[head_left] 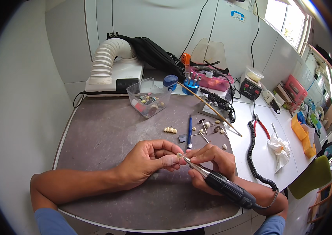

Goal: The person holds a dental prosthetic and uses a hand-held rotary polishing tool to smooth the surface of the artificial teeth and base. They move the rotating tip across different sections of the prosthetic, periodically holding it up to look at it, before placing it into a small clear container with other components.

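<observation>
My left hand (144, 158) is closed, pinching a small tooth-coloured dental crown (179, 155) between thumb and fingertips. My right hand (219, 159) grips a black and silver rotary handpiece (228, 188) like a pen, its tip against or very close to the crown. The two hands meet above the brown mat (107, 137), near its front. Just beyond them lie a joined row of cream teeth (170, 130) and a blue pen-like tool (190, 131). Several grinding burs and discs (207, 125) are scattered to the right of that tool.
A clear plastic bin (149, 98) of small parts stands behind, beside a white extractor with a ribbed hose (109, 55). A long thin brush (213, 109) lies slantwise. To the right are a coiled cord (251, 152), red-handled pliers (262, 127) and crumpled tissue (279, 149).
</observation>
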### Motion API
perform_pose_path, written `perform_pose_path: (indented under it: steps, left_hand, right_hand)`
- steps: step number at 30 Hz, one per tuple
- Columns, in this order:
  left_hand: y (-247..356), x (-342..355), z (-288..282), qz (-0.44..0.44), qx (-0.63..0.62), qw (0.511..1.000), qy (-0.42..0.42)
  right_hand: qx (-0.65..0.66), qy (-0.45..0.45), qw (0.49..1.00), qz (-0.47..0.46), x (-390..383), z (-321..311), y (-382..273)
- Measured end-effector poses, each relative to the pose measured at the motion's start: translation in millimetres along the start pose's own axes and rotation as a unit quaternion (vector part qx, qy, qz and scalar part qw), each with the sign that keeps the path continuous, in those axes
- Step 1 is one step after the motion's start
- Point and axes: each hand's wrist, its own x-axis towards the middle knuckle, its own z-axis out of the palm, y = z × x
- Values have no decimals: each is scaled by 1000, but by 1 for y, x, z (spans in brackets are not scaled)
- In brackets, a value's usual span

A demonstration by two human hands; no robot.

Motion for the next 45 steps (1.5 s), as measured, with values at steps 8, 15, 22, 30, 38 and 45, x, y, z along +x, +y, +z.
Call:
perform_pose_path:
  steps: [8, 15, 22, 30, 38, 45]
  left_hand:
    - [0, 1, 1, 3, 2, 1000, 5]
    - [-1, 0, 2, 5, 4, 1000, 6]
    - [0, 0, 1, 6, 2, 1000, 2]
    - [-1, 0, 0, 13, 12, 1000, 2]
    - [-1, 0, 0, 8, 5, 1000, 5]
    - [-1, 0, -1, 8, 2, 1000, 7]
  right_hand:
    - [5, 6, 1000, 4, -2, 1, 3]
    - [1, 2, 1000, -5, -1, 1, 2]
    - [0, -6, 1000, -10, 0, 1, -1]
    - [7, 12, 1000, 4, -2, 1, 4]
    - [9, 9, 1000, 10, -3, 2, 3]
    - [4, -2, 1000, -10, 0, 2, 0]
